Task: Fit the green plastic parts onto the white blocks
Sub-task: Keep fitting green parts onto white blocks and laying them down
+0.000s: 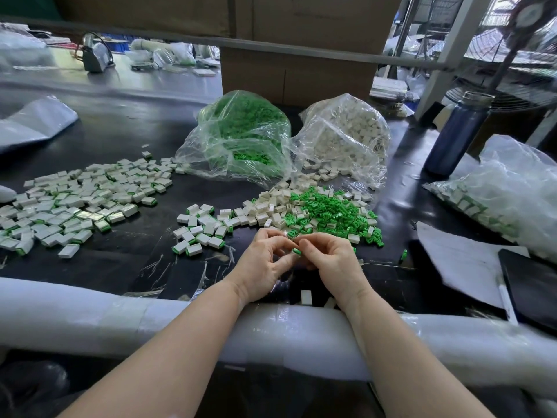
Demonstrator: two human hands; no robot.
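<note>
My left hand [264, 260] and my right hand [330, 260] meet fingertip to fingertip above the black table, wrists on a white foam edge pad [120, 321]. A small green plastic part [297, 251] shows between them, pinched by the fingers of my right hand. My left hand's fingers curl around something pale that is mostly hidden. Just beyond lies a mixed heap of loose green parts [328, 211] and white blocks [265, 206]. One white block [306, 297] lies under my hands near the pad.
Fitted white-and-green blocks spread at the left [78, 200] and centre [202, 230]. A clear bag of green parts [241, 131] and a bag of white blocks [346, 134] stand behind. At the right are a blue bottle [458, 134], another bag [506, 194], paper and a dark tablet [533, 285].
</note>
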